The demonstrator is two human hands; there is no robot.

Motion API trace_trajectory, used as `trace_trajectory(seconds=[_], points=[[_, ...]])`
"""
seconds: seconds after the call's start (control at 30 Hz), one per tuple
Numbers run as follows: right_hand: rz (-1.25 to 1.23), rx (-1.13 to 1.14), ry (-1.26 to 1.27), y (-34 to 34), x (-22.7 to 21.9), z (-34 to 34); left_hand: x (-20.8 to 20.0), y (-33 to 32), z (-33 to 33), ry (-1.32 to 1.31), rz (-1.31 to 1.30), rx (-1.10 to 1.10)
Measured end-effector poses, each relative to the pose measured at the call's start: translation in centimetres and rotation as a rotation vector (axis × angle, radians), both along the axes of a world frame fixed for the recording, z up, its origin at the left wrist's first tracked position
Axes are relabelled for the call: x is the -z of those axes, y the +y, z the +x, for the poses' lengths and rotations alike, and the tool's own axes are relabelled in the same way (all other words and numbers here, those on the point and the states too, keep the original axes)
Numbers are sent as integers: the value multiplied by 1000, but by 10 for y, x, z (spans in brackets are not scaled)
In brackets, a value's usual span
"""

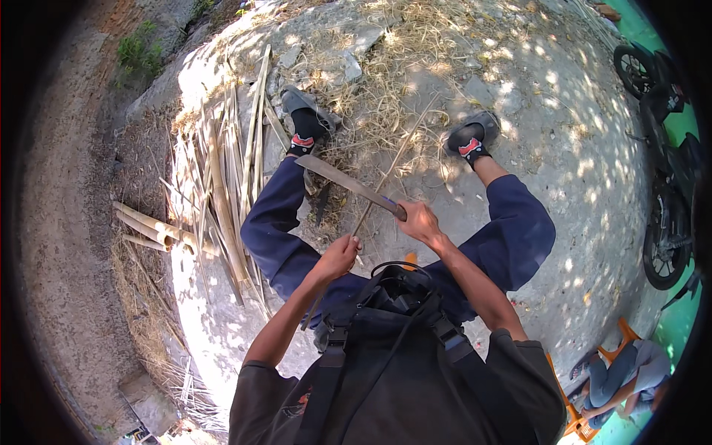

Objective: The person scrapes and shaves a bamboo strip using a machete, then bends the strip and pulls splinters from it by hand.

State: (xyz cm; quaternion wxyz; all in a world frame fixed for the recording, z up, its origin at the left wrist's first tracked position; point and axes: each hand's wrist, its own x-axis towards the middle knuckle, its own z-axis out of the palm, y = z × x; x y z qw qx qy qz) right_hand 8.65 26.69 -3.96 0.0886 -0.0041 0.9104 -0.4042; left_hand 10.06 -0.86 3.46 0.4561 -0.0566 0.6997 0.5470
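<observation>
My left hand (338, 257) is closed round a thin bamboo strip (401, 150). The strip slants from near my lap up and away to the right, between my feet. In my right hand (420, 223) is the handle of a machete (345, 180), its broad blade pointing left and away toward my left ankle. The blade crosses the strip just beyond my left hand; whether its edge touches the strip I cannot tell. Both hands are close together in front of my lap, between my spread knees.
Long split bamboo pieces (235, 156) are piled left of my left leg, with thicker bamboo poles (144, 225) beyond. Curly shavings (415, 44) litter the ground ahead. Motorcycles (662, 170) stand at the right. Another person (623, 374) sits at the lower right near an orange chair (629, 331).
</observation>
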Motion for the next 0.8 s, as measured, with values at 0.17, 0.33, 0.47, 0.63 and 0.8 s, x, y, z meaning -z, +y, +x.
trace_trajectory(seconds=[0.17, 0.33, 0.47, 0.63, 0.8], points=[[73, -82, -71, -12, -29, 4, 35, -8, 13, 336, -131, 178], [30, -106, 3, -16, -11, 8, 19, -1, 15, 525, -274, 219], [17, 135, -10, 17, 37, -10, 2, 5, 24, 460, -265, 241], [-55, -10, -71, -21, 11, -2, 7, 2, 14, 385, -287, 205], [51, -71, -3, -17, 12, -6, 5, -12, 21, 460, -270, 223]])
